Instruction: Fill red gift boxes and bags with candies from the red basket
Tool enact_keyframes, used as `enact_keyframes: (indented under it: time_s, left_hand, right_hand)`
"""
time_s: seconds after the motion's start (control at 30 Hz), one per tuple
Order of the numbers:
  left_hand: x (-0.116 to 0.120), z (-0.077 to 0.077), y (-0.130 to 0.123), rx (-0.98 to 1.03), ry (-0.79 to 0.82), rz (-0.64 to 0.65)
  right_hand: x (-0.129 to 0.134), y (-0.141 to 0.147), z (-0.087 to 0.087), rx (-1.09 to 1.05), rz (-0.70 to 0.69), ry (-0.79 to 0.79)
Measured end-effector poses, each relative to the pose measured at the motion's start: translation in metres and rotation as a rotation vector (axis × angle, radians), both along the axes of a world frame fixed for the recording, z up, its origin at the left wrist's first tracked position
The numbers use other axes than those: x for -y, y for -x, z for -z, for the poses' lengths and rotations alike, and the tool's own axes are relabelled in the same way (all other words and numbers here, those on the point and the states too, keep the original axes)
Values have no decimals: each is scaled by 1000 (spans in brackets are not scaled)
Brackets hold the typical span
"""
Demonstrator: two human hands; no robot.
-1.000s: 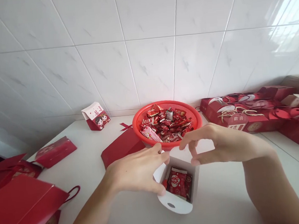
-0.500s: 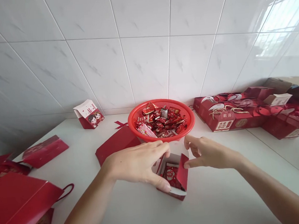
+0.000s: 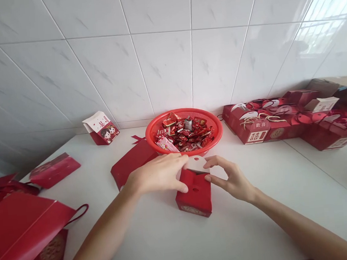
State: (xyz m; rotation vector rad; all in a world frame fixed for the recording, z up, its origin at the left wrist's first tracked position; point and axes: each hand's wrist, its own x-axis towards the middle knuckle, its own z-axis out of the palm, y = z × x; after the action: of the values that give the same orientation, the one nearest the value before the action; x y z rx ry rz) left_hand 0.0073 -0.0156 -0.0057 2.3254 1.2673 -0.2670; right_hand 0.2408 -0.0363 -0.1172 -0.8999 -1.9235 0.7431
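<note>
A small red gift box [image 3: 194, 202] with a gold pattern on its front side sits on the white tabletop between my hands. Its front flap, with a hole in it, lies folded over the top. At the back a white-faced flap [image 3: 198, 165], also with a hole, stands up. My left hand [image 3: 160, 174] curls over the box's left side, thumb on the red top and fingers by the back flap. On the right, my right hand [image 3: 229, 177] has its thumb at the box's edge and its index finger against the white flap. The box's contents are covered.
A red plastic basket [image 3: 150, 142] of wrapped candies [image 3: 188, 133] stands behind the box. Flattened red card [image 3: 130, 159] lies at its left. Finished-looking red boxes [image 3: 254, 129] line the right wall side. Red bags [image 3: 28, 233] and a patterned box [image 3: 103, 129] are at left.
The front flap has been folded down over the box's opening, hiding the packets inside. Both hands have closed in around the box, and the white back flap now shows upright.
</note>
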Motion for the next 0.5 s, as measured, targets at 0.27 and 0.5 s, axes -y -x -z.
enact_keyframes:
  time_s: [0.27, 0.5]
  left_hand:
    - [5, 3, 1, -64, -65, -55]
    - [-1, 3, 3, -12, 84, 110]
  right_hand:
    - [14, 4, -4, -47, -186, -123]
    - [13, 7, -6, 63, -281, -146]
